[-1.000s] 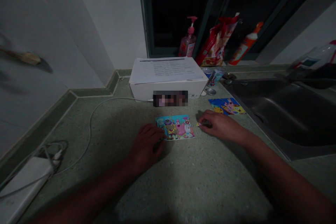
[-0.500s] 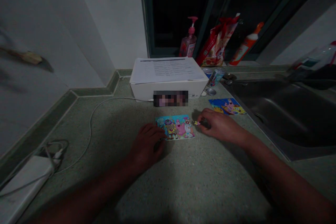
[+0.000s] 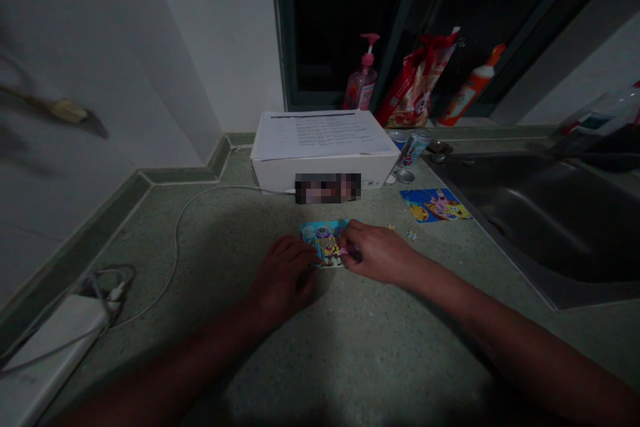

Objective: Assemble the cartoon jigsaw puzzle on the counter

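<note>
Left hand (image 3: 283, 277) half open, fingers (image 3: 306, 257) curved and touching the lower left edge of a cartoon jigsaw puzzle (image 3: 323, 237). Right hand (image 3: 380, 253) narrow, fingertips (image 3: 347, 238) bunched on the puzzle's right part, beside a small pink bit; whether held, too dark to tell. Puzzle flat on the speckled green worktop (image 3: 225, 347), partly under both hands, in front of a white box (image 3: 275, 173). To the right, tiny loose pieces (image 3: 411, 235), then a cartoon picture card (image 3: 434, 205), near the edge of a steel sink (image 3: 530, 213). Farther left, a white cable (image 3: 176, 260).
</note>
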The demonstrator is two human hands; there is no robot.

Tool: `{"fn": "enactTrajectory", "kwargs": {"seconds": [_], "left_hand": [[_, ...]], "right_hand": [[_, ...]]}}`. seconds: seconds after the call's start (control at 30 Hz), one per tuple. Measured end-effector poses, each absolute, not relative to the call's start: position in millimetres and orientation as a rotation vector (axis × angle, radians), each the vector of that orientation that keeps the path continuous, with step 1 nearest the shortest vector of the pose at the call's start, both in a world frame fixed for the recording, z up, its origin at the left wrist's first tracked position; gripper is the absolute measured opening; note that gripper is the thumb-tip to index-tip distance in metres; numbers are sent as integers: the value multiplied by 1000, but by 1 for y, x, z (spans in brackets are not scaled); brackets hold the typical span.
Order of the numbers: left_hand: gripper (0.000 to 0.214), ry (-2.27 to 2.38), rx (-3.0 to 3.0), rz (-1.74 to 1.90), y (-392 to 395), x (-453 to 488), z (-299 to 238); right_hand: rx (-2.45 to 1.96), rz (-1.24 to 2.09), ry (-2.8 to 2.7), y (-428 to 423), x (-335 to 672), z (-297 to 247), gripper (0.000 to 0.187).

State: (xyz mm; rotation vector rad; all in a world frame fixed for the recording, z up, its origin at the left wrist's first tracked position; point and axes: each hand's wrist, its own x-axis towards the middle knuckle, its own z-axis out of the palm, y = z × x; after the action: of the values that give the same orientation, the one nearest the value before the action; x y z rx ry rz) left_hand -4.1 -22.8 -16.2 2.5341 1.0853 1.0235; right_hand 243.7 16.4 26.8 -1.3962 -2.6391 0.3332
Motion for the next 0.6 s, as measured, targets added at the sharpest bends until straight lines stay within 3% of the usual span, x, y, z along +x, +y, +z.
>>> {"fn": "enactTrajectory", "kwargs": {"seconds": [0.6], "left_hand": [[17,1086,2526,1038,-22,-3,-16]], "right_hand": [[-1408,315,-2627,15,245,22,11]]}}
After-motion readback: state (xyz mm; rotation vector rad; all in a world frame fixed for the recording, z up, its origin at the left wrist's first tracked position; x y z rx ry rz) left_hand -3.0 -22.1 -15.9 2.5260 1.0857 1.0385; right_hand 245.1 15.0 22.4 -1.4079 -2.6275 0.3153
